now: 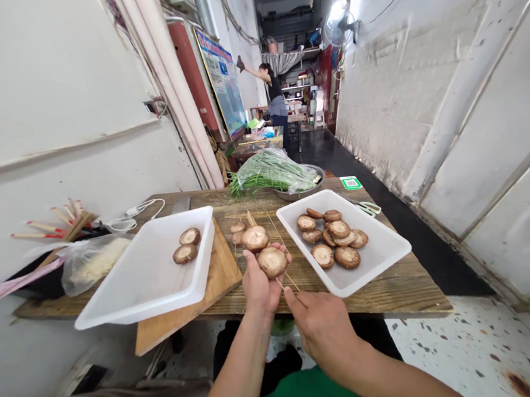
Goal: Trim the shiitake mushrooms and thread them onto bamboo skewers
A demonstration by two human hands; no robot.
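Note:
My left hand [263,287] is closed around a brown mushroom [272,262], its pale underside facing up. A second mushroom [254,238] sits directly beyond it, close against the first. My right hand [323,325] pinches a thin bamboo skewer [280,283] whose far end meets the nearer mushroom. Beyond my hands, smaller mushrooms [238,227] lie on the wooden table, beside some thin sticks [251,219]. To the right, a white tray [393,249] holds several loose mushrooms [341,229]. Two mushrooms [185,253] lie in the white tray [135,269] on the left.
A wooden board [225,269] lies partly under the left tray. Bagged green vegetables [271,171] rest in a metal bowl [320,180] at the back. Scissors [369,207] lie behind the right tray. A plastic bag [94,264] is at far left. Another person [275,90] stands farther back.

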